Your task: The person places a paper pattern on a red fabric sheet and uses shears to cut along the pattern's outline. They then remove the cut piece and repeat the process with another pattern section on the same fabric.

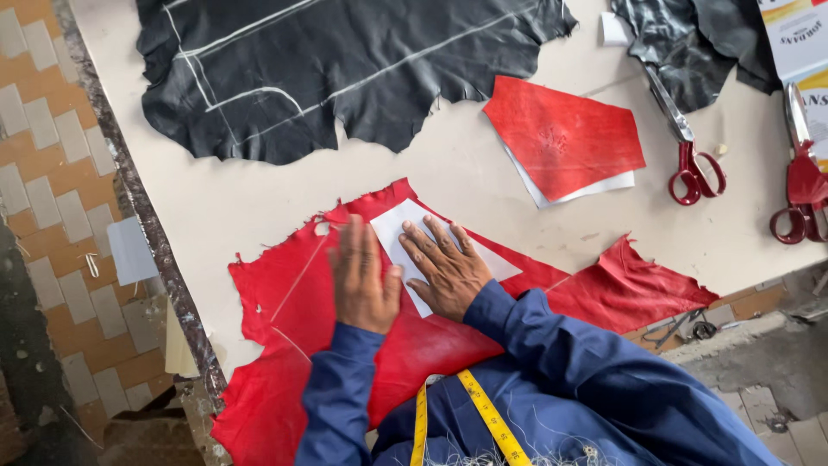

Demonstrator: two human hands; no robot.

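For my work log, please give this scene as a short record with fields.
Left hand: left hand flat on the red leather, beside the white pattern piece
Right hand: right hand flat on the white pattern piece, fingers spread
Table: pale table bearing black leather with chalk lines
Cut piece: red cut piece lying on white paper
Tools: two red-handled scissors
Clothing: blue sleeves, yellow tape measure

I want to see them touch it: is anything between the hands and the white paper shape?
Nothing visible. The right hand lies flat on the white paper pattern piece, and the left hand rests beside it on the red leather hide, fingertips near the paper's edge.
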